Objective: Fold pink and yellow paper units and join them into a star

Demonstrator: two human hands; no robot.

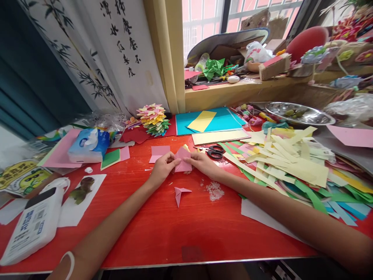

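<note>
A partly folded piece of pink paper (183, 160) is held between both hands above the red table. My left hand (163, 167) pinches its left edge between thumb and fingers. On the opposite edge, the fingers of my right hand (202, 163) are closed too. Just beyond my left hand lies a creased pink sheet (159, 152). Black-handled scissors (215, 151) rest behind my right hand. Nearer the table's front, below the held paper, sits a small folded pink paper piece (181, 195) with two pointed arms.
Paper strips (285, 155) heap up at the right. A layered paper model (154, 119) stands at the back, beside blue sheets (224, 120). Leftward are a tissue pack (89, 146) and a white wipes pack (32, 225). Clear beads (215, 191) lie near my right forearm.
</note>
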